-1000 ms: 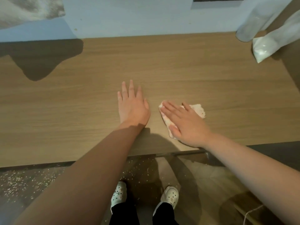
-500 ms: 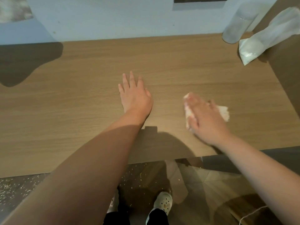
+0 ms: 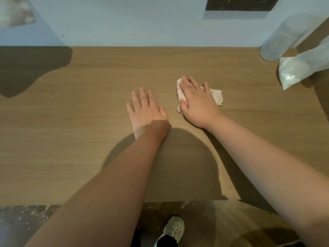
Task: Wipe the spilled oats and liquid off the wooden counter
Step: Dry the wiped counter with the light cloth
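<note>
A white cloth with pink specks (image 3: 218, 97) lies flat on the wooden counter (image 3: 89, 122), right of centre. My right hand (image 3: 197, 102) presses on it with the fingers spread and nearly straight, so only the cloth's left and right ends show. My left hand (image 3: 146, 109) rests flat on the bare wood just left of the cloth, fingers straight. I see no oats or liquid on the counter's surface here.
A clear glass (image 3: 283, 38) and a white plastic bag (image 3: 299, 68) stand at the back right corner. A dark outlet panel (image 3: 238, 4) is on the wall. Scattered oats (image 3: 21, 216) lie on the floor below the counter's front edge, by my shoe (image 3: 173, 229).
My right hand slid the cloth to the right, then farther back from the front edge. My left hand stayed flat in place. The view shifted closer over the counter.
</note>
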